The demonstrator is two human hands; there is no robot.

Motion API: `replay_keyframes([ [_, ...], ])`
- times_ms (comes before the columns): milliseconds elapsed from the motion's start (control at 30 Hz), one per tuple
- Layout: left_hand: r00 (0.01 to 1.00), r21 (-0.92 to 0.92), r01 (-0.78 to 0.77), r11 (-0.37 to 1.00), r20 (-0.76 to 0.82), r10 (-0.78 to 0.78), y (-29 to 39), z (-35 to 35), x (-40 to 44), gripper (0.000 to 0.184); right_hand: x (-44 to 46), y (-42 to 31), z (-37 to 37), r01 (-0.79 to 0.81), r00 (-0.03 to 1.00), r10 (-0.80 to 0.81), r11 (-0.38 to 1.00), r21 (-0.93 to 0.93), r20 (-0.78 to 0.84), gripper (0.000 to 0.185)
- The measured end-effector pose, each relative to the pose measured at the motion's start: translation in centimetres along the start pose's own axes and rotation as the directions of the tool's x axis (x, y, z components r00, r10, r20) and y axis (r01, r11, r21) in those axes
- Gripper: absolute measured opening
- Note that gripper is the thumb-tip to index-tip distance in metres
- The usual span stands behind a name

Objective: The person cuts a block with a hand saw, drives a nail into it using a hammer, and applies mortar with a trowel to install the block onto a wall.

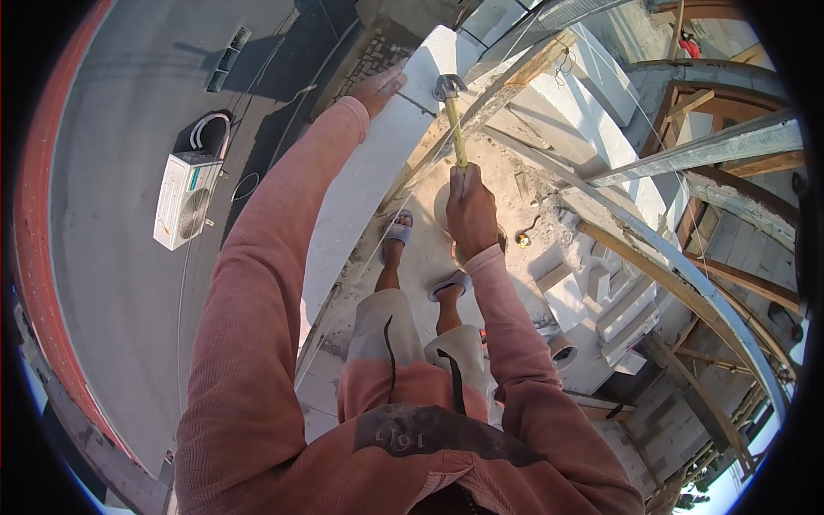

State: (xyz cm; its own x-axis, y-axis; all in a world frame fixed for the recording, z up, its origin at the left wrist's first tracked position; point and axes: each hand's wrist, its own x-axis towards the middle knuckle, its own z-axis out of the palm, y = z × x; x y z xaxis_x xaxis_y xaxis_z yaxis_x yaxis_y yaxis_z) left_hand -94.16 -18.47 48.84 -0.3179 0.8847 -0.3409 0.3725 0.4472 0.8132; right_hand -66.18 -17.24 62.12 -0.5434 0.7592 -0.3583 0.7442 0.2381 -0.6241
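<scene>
- Left: white air conditioner [184, 199] on grey wall [120, 172], slotted vent [229, 58] farther off.
- Left hand [378, 91]: open, not clenched, fingers laid against left side of the white block [433, 64] at far end of the block wall [339, 202].
- Block: far centre, on the wall line, dark joint just near of it.
- Mallet [457, 136]: dark head at block's right edge, contact unclear; yellowish handle points near.
- Right hand [472, 213]: closed around handle's near end.
- Sandals [445, 287] on person's feet, near, on dusty floor [412, 275].
- Right of right hand: small yellow-and-black thing [523, 240] on floor, can't tell what.
- Farther right: loose block pieces [622, 313], then wooden beams [738, 279].
</scene>
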Motion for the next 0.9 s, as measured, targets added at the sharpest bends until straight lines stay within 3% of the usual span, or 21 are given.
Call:
replay_keyframes([
  [100,0.999,-0.041,0.018,0.999,-0.026,-0.020,0.7,0.3,-0.3,0.065,-0.3,-0.6,-0.8,0.019,1.000,-0.019,0.999,0.030,-0.002,0.025],
  [267,0.997,-0.086,-0.076,0.993,-0.037,0.073,-1.5,1.3,0.5,0.065,-0.5,-2.5,-1.0,0.077,0.993,-0.075,0.997,0.014,-0.092,0.026],
  [367,0.997,-0.080,-0.077,0.994,-0.033,0.075,-0.6,0.7,0.3,0.064,0.5,-0.8,0.3,-0.080,0.995,0.083,0.995,-0.064,0.051,0.026],
  [467,0.997,-0.069,-0.081,0.994,-0.014,0.080,-0.3,0.3,0.4,0.062,0.2,-1.2,-0.5,0.020,0.999,-0.020,1.000,0.005,-0.029,0.027],
  [600,1.000,-0.097,-0.024,0.995,0.010,0.025,0.8,0.1,-0.4,0.061,0.5,-0.7,0.4,-0.070,0.997,0.072,0.995,-0.072,0.019,0.028],
  [700,0.999,-0.064,-0.038,0.997,-0.009,0.037,0.5,0.2,-0.2,0.061,0.5,-1.2,-0.8,-0.048,0.999,0.048,0.999,0.009,0.025,0.028],
  [800,0.980,0.089,-0.151,0.984,-0.117,0.161,-1.1,1.0,0.4,0.061,0.0,-0.2,0.6,0.049,0.995,-0.046,0.999,0.024,-0.092,0.028],
  [900,0.998,-0.092,-0.067,0.993,-0.026,0.065,-0.3,0.5,0.0,0.060,0.3,0.5,0.9,-0.009,1.000,0.009,0.998,-0.057,-0.005,0.027],
])
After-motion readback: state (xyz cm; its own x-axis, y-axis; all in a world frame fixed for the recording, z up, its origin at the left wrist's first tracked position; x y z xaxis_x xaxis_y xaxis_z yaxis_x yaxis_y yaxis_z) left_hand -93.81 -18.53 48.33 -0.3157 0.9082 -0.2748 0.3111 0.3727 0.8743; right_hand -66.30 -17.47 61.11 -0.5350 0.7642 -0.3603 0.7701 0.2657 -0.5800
